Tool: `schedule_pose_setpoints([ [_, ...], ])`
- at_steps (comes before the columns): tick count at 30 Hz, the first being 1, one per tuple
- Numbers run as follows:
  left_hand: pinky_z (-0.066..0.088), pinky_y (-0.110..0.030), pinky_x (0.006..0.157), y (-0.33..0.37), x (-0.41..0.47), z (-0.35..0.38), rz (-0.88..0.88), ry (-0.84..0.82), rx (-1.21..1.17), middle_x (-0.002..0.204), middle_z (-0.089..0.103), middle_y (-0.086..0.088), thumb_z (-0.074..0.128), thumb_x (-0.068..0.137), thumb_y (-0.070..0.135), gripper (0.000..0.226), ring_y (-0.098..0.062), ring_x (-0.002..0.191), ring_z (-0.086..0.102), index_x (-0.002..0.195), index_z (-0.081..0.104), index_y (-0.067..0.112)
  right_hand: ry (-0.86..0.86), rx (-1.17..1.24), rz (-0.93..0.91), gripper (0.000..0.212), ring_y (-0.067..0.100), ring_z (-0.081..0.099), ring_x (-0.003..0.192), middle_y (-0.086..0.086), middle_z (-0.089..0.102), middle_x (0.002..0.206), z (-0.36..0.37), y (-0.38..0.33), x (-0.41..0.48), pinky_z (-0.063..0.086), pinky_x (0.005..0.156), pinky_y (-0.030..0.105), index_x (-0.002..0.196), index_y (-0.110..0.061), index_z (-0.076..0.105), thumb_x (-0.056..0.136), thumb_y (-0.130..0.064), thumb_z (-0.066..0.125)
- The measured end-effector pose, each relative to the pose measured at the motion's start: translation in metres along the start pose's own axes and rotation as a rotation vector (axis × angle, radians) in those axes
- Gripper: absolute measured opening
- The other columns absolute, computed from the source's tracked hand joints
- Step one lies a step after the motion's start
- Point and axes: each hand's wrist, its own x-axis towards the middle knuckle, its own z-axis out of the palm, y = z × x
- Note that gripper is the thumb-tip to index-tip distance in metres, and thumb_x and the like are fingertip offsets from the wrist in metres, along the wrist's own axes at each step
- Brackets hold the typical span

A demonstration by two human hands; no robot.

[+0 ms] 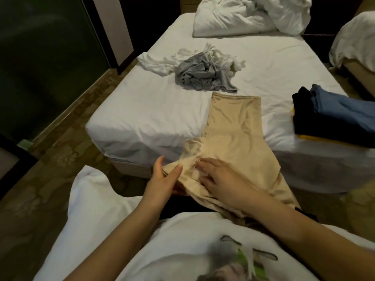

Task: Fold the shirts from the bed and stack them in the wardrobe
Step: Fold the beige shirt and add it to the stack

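Observation:
A beige shirt point(235, 130) lies lengthwise over the foot of the white bed point(142, 110), its near end hanging off toward me. My left hand point(162, 179) holds the shirt's near left edge, thumb on top and fingers beneath. My right hand point(221, 181) rests flat on the fabric beside it, fingers spread. Farther up the bed lies a crumpled grey shirt point(203, 76) tangled with a white shirt point(158, 63). At the bed's right edge sits a folded stack with a blue garment point(343, 108) over a black one point(316, 122).
A rumpled white duvet point(251, 15) is heaped at the head of the bed. A second bed point(357, 37) stands at the right. Dark glass panels point(40, 57) line the left wall above patterned floor point(60, 159).

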Motion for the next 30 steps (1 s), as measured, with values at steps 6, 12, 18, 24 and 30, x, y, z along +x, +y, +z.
schedule_pose_setpoints([
  [6, 0.032, -0.006, 0.079, 0.011, -0.002, 0.03, 0.462, 0.064, 0.48, 0.147, 0.034, -0.009, 0.066, 0.084, 0.015, 0.098, -0.023, 0.12, 0.048, 0.145, -0.009, 0.034, 0.05, 0.361, 0.17, 0.039, 0.02, 0.048, 0.122, 0.007, 0.053, 0.132, -0.003, -0.001, 0.001, 0.031, 0.103, 0.02, 0.13, -0.016, 0.053, 0.094, -0.004, 0.045],
  [12, 0.017, 0.007, 0.093, 0.012, -0.005, 0.019, 0.774, -0.424, 0.624, 0.152, 0.024, -0.013, 0.043, 0.075, -0.018, 0.107, 0.031, 0.118, 0.025, 0.136, -0.01, 0.052, 0.369, 0.964, 0.523, 0.035, 0.012, 0.055, 0.076, 0.003, 0.058, 0.086, -0.035, 0.012, -0.011, 0.046, 0.061, 0.01, 0.1, -0.01, 0.057, 0.087, 0.016, 0.037],
  [18, 0.03, 0.001, 0.087, 0.004, 0.004, 0.01, 0.527, -0.483, 0.434, 0.13, 0.056, 0.014, 0.051, 0.076, -0.002, 0.101, 0.015, 0.116, 0.045, 0.133, -0.004, 0.061, 0.315, 1.189, 0.792, 0.016, 0.02, 0.053, 0.072, 0.012, 0.053, 0.101, -0.047, 0.023, -0.013, 0.043, 0.049, 0.025, 0.11, -0.015, 0.046, 0.094, -0.012, 0.048],
  [24, 0.032, -0.007, 0.095, -0.001, 0.006, 0.007, 0.455, -0.455, 0.434, 0.119, 0.061, 0.02, 0.051, 0.076, 0.007, 0.095, 0.006, 0.118, 0.048, 0.13, -0.001, 0.066, 0.047, 0.69, 0.681, 0.034, 0.017, 0.055, 0.069, 0.004, 0.053, 0.09, -0.043, 0.021, -0.009, 0.051, 0.058, 0.029, 0.118, -0.019, 0.051, 0.087, -0.02, 0.064],
  [30, 0.036, -0.009, 0.096, -0.003, 0.008, 0.003, 0.429, -0.482, 0.389, 0.12, 0.062, 0.017, 0.054, 0.08, 0.007, 0.086, 0.001, 0.114, 0.054, 0.137, 0.009, 0.053, 0.157, 0.588, 0.506, 0.032, 0.012, 0.05, 0.07, -0.002, 0.055, 0.083, -0.045, 0.019, -0.009, 0.046, 0.064, 0.022, 0.111, -0.022, 0.063, 0.087, -0.004, 0.052],
])
